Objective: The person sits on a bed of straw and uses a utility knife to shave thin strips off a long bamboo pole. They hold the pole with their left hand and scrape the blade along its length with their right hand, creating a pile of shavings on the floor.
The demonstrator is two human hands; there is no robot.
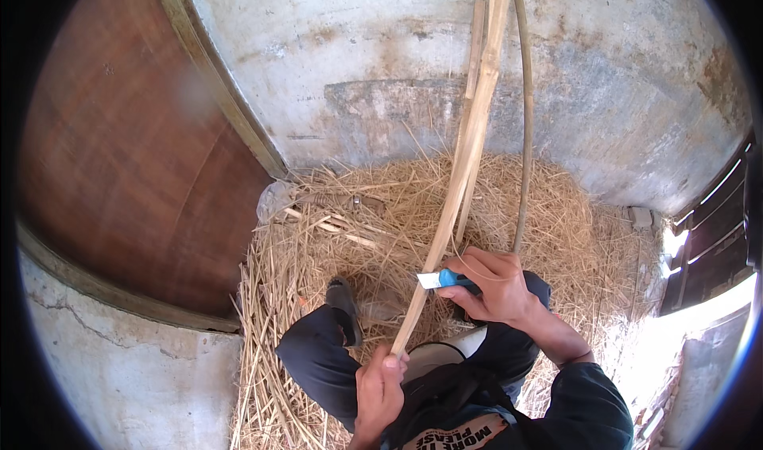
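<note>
A long split bamboo strip (465, 176) slants from between my knees up toward the pale wall. My left hand (380, 388) is closed round its lower end, thumb on top. In my right hand (499, 287) is a blue-handled utility knife (453, 280), gripped with the fingers wrapped round its handle. The knife's broad, light blade lies across the strip, a short way above my left hand. A thin curled sliver shows beside my right hand; where it starts is hidden.
A narrower strip (474, 53) and a thin brown pole (526, 108) lean on the wall (381, 45). Straw-like shavings (556, 220) cover the floor around my feet. A sheathed tool (346, 202) lies near a brown door (135, 148) on the left. Slatted boards (715, 220) stand at right.
</note>
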